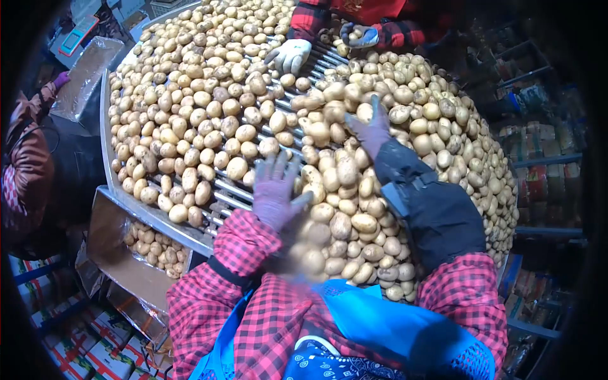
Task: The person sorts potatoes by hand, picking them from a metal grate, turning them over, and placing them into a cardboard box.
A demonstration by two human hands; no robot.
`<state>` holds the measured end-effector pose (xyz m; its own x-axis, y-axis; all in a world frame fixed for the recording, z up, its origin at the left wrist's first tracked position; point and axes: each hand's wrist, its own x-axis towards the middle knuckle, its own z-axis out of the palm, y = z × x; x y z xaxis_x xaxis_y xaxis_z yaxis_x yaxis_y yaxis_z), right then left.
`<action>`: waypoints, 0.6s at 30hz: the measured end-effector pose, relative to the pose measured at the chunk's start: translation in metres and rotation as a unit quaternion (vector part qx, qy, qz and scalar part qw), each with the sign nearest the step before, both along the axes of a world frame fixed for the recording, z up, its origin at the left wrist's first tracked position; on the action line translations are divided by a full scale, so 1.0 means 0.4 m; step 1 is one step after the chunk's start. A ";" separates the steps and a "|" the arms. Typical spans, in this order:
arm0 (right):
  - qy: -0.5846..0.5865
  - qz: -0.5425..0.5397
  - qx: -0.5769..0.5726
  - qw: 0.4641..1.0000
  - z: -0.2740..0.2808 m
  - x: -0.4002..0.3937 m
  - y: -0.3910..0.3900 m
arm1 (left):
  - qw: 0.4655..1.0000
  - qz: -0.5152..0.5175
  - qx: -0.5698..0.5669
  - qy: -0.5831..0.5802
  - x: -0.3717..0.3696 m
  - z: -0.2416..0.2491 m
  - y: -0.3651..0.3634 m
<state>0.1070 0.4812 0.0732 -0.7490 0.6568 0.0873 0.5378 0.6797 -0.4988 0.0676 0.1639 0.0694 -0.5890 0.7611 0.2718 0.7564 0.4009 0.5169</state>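
Many potatoes (347,172) are heaped on the right side of a sorting table with metal rollers (233,196). My left hand (277,192), in a purple-grey glove, is spread flat over the rollers at the left edge of the heap, holding nothing. Further right, my right hand (373,131) reaches into the heap in a similar glove. Its thumb and fingers are parted around a pale potato (365,113), which they do not close on. Just left of that hand, some potatoes are blurred by motion, as are others close to my body.
Across the table, a co-worker's white-gloved hand (292,57) and grey-blue-gloved hand (360,36) touch potatoes. A metal rim (155,218) bounds the table's left side. Below it stands a cardboard box (117,244) containing potatoes. Another person's arm (38,104) shows at far left.
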 end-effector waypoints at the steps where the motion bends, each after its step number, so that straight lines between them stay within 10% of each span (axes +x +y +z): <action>1: 0.009 -0.006 -0.039 0.999 0.002 -0.031 -0.008 | 0.999 -0.026 0.023 -0.009 0.016 0.025 0.030; 6: -0.047 -0.047 -0.100 0.993 0.037 -0.146 -0.025 | 0.968 -0.244 0.046 -0.031 0.198 0.096 0.108; 9: -0.157 -0.107 -0.076 0.979 0.050 -0.189 -0.075 | 0.981 -0.192 -0.002 -0.034 0.216 0.089 0.121; 14: -0.219 0.090 0.034 0.971 0.100 -0.072 -0.204 | 0.988 -0.077 -0.097 0.097 0.191 0.017 0.054; 16: -0.190 0.184 -0.174 0.949 0.081 -0.044 -0.226 | 0.998 -0.040 -0.057 0.006 0.126 0.059 0.007; 18: -0.246 0.313 -0.007 0.917 0.094 0.042 -0.350 | 0.995 0.019 -0.091 0.032 0.074 -0.016 -0.041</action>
<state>0.1238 0.3412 0.1108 -0.9262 0.0837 -0.3676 0.2073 0.9274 -0.3112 0.0971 0.1476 0.0631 -0.6038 0.7788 0.1699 0.7684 0.5120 0.3839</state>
